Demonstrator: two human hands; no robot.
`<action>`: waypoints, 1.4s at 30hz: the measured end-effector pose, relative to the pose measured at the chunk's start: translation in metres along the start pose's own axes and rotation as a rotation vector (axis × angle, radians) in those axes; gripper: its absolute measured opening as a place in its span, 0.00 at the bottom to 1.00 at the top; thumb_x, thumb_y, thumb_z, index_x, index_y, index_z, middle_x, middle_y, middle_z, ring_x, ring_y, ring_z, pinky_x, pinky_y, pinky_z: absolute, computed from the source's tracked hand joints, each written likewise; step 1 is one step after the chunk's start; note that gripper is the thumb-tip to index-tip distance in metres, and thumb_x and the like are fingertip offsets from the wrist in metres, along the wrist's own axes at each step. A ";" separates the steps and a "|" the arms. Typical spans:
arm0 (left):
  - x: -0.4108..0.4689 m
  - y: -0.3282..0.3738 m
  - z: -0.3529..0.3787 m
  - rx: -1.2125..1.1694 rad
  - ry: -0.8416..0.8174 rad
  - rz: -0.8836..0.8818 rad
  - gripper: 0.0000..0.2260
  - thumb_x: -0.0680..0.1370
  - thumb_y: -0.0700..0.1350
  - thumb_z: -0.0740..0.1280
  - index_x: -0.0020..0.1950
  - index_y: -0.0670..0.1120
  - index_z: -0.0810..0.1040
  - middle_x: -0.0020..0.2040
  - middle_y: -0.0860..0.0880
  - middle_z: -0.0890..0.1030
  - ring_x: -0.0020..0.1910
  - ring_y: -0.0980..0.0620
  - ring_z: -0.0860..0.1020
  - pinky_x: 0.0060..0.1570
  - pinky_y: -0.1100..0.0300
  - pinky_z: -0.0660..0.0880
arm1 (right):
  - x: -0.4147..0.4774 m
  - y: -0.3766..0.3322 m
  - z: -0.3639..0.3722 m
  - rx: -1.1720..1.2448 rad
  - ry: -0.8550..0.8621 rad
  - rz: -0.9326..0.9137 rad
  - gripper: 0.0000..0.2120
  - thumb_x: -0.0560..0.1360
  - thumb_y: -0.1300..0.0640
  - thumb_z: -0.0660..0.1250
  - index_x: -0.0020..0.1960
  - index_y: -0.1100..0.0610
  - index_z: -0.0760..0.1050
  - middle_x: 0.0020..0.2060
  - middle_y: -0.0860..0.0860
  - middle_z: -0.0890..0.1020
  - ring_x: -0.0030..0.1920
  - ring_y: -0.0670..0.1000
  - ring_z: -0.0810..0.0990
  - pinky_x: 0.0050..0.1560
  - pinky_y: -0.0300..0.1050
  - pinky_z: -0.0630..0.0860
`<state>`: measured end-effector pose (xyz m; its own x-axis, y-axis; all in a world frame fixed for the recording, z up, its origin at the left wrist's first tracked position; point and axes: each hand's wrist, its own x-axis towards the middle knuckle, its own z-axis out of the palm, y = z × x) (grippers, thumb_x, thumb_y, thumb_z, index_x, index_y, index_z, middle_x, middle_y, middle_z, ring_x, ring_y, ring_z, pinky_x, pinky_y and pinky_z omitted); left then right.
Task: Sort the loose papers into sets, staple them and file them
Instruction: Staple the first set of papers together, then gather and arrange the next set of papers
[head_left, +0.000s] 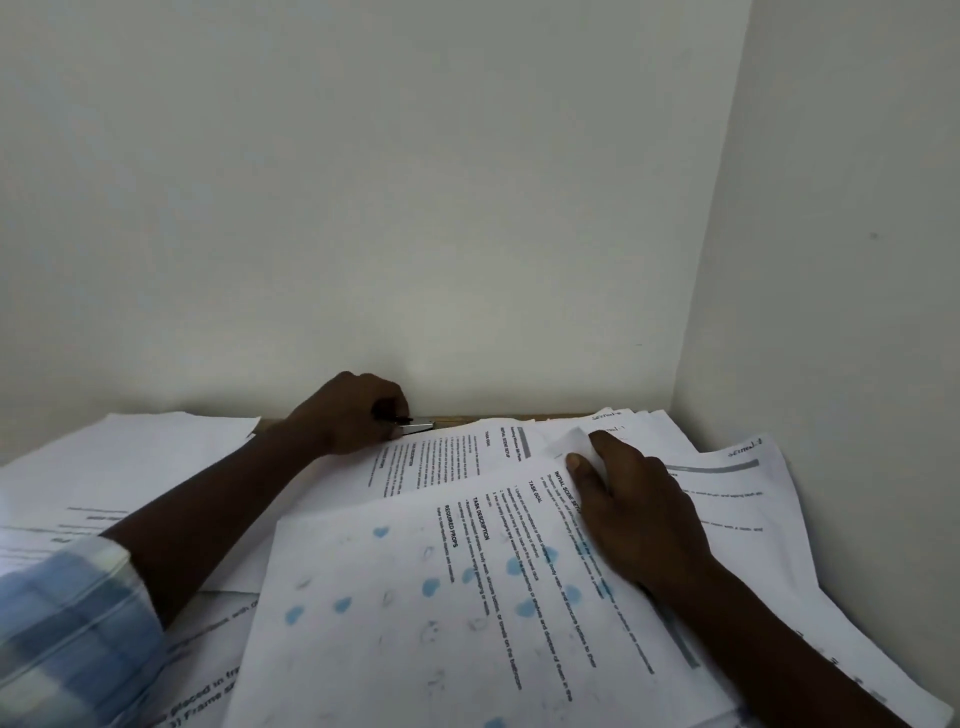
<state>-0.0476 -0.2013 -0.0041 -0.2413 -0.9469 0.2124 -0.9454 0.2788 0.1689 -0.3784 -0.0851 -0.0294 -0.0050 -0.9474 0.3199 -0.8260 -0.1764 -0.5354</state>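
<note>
Loose printed papers (322, 525) cover the desk in overlapping heaps. My left hand (353, 410) reaches to the far edge by the wall and grips a small stapler (418, 426) with a black top and silver base, mostly hidden under my fingers. My right hand (628, 509) pinches the upper corner of a printed sheet (415, 613) marked with blue spots, thumb on top, and holds that corner lifted off the pile. Another printed page (457, 457) lies beneath it near the stapler.
A pale wall stands straight ahead and another wall closes the right side, forming a corner. More sheets (737, 499) with handwriting at the top fan out at the right. A strip of wooden desk edge (493, 417) shows along the back wall.
</note>
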 end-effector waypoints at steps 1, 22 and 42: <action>-0.003 0.000 0.000 0.001 0.025 -0.008 0.07 0.76 0.55 0.75 0.52 0.59 0.80 0.51 0.57 0.82 0.53 0.51 0.80 0.56 0.52 0.76 | 0.001 -0.001 0.000 0.018 0.004 -0.004 0.13 0.84 0.43 0.55 0.57 0.49 0.73 0.54 0.48 0.82 0.57 0.57 0.78 0.53 0.51 0.73; -0.216 0.040 -0.162 -0.380 0.370 0.012 0.06 0.77 0.50 0.71 0.52 0.50 0.82 0.43 0.56 0.82 0.41 0.59 0.78 0.40 0.64 0.72 | 0.000 -0.168 -0.057 0.395 0.176 -0.364 0.11 0.80 0.40 0.66 0.51 0.47 0.76 0.43 0.44 0.83 0.44 0.53 0.84 0.56 0.55 0.78; -0.507 -0.156 -0.120 -0.679 0.645 -1.115 0.02 0.79 0.39 0.71 0.50 0.41 0.84 0.50 0.38 0.86 0.45 0.42 0.83 0.49 0.48 0.79 | -0.087 -0.365 0.170 -0.328 -0.492 -0.782 0.30 0.77 0.44 0.66 0.75 0.53 0.66 0.68 0.58 0.75 0.67 0.60 0.75 0.65 0.52 0.74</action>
<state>0.2482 0.2540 -0.0229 0.8452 -0.5339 0.0245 -0.2441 -0.3449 0.9063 0.0191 0.0160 0.0056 0.7843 -0.6137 0.0909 -0.6126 -0.7892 -0.0433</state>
